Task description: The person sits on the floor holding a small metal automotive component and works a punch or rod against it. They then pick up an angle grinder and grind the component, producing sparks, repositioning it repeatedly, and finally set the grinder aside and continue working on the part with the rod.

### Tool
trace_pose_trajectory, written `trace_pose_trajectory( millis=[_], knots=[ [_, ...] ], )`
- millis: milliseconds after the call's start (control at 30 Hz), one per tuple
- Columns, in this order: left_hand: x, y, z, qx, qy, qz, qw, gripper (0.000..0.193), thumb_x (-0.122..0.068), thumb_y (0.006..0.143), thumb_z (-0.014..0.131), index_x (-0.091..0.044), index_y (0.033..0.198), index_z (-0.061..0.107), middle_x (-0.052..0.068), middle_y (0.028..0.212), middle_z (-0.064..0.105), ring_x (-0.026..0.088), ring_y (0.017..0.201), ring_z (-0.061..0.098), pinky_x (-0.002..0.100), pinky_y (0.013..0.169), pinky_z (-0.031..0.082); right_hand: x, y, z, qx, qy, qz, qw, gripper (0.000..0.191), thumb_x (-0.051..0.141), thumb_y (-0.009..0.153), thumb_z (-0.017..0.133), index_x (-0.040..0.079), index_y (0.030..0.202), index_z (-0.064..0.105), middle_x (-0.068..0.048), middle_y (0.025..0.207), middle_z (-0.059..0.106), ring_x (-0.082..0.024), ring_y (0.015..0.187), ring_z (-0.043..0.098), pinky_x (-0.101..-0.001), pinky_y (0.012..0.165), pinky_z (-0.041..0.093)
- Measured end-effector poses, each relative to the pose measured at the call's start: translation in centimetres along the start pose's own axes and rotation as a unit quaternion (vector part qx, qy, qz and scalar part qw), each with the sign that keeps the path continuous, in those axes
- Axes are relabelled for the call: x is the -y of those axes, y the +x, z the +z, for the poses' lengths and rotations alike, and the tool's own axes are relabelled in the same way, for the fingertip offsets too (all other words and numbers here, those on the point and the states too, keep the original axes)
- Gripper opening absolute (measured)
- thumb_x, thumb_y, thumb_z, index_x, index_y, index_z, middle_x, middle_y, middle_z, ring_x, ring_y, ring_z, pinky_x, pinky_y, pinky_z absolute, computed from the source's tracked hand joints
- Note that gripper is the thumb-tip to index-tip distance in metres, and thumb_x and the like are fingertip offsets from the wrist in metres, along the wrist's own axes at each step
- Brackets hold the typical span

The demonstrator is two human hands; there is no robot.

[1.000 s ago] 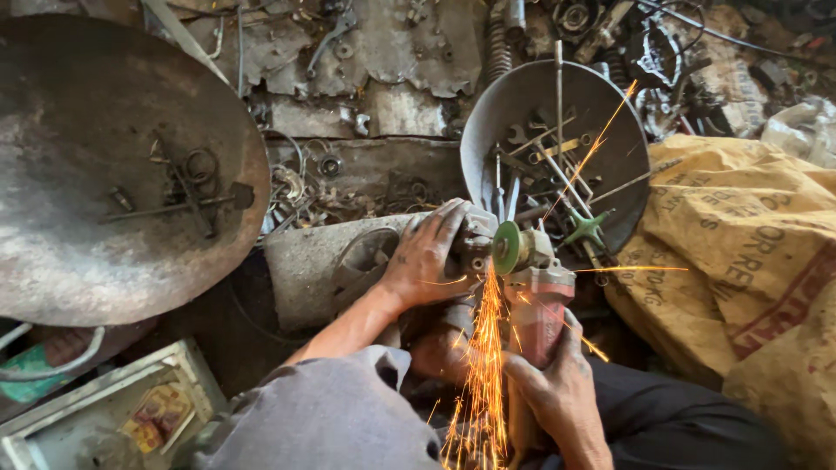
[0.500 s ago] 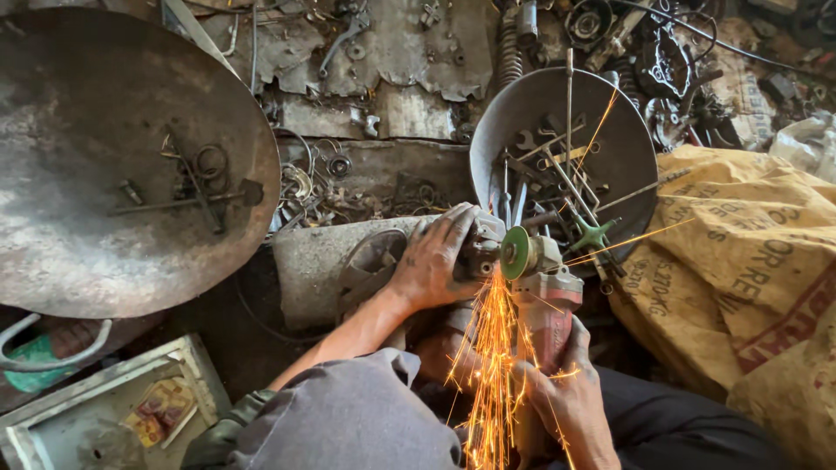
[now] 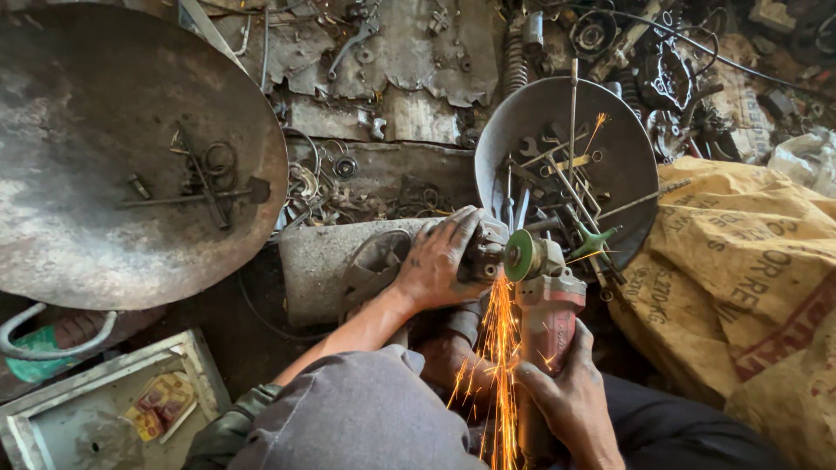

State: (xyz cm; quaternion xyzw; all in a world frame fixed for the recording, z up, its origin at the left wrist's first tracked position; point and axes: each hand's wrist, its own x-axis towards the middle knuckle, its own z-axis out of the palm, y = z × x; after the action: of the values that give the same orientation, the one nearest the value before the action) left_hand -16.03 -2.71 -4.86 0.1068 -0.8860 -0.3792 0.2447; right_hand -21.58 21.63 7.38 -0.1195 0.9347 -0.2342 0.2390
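Where the view begins nearest the wearer, a grey-clad knee (image 3: 366,409) fills the bottom edge. Entries run outward from there.

1. Right hand (image 3: 570,405): grip clenched around the body of a red-and-grey angle grinder (image 3: 544,300), its green-faced disc (image 3: 519,255) upright and set edge-on to the workpiece.
2. Spark stream (image 3: 498,365): orange, falling straight down from the disc toward the lap. Against half a second ago it hangs narrower and more plumb, and the hands have barely shifted, which suggests the cut is holding one line.
3. Left hand (image 3: 440,261): grip closed over a small dark metal part (image 3: 484,252), fingers wrapped on it, pressing it to the disc's left face. How it rests underneath cannot be told.
4. Grey stone block (image 3: 348,270): just left of that hand, beneath the wrist.
5. Yellow woven sack (image 3: 740,278): to the right, crumpled.
6. Smaller round steel pan (image 3: 610,130): beyond the grinder, holding rods and spanners.
7. Large rusted round pan (image 3: 104,157): far left, bearing a few rods and rings.
8. Scrap-metal litter (image 3: 383,70): farthest, along the top.
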Motion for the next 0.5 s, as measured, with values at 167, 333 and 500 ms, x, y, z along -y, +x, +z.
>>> trace_pose_trajectory(
  millis=[167, 333, 500],
  knots=[
    [0.1, -0.1, 0.1, -0.002, -0.015, -0.001, 1.0, 0.118, -0.057, 0.071, 0.084, -0.002, 0.158, 0.028, 0.022, 0.155, 0.043, 0.04, 0.143, 0.043, 0.058, 0.116, 0.031, -0.5, 0.5, -0.2, 0.002, -0.037, -0.003, 0.999, 0.106, 0.036, 0.065, 0.086, 0.008, 0.15, 0.029, -0.029, 0.117, 0.069, -0.042, 0.109, 0.07, -0.0462, 0.092, 0.054],
    [0.1, -0.1, -0.1, -0.024, -0.018, 0.026, 0.999, 0.117, -0.054, 0.071, 0.084, -0.003, 0.16, 0.027, 0.021, 0.156, 0.044, 0.038, 0.145, 0.045, 0.056, 0.118, 0.032, 0.1, 0.0, -0.3, 0.0, -0.007, -0.014, 1.0, 0.102, 0.034, 0.065, 0.081, 0.006, 0.149, 0.03, -0.029, 0.114, 0.071, -0.04, 0.106, 0.072, -0.045, 0.091, 0.055],
    [0.0, 0.0, -0.1, -0.011, -0.019, 0.012, 1.0, 0.118, -0.055, 0.071, 0.085, -0.002, 0.159, 0.028, 0.021, 0.156, 0.044, 0.039, 0.144, 0.044, 0.056, 0.118, 0.032, 0.9, -0.3, -0.5, 0.003, -0.005, 0.001, 1.0, 0.101, 0.035, 0.064, 0.083, 0.005, 0.147, 0.033, -0.028, 0.112, 0.072, -0.039, 0.105, 0.073, -0.0443, 0.091, 0.054]
  ],
)
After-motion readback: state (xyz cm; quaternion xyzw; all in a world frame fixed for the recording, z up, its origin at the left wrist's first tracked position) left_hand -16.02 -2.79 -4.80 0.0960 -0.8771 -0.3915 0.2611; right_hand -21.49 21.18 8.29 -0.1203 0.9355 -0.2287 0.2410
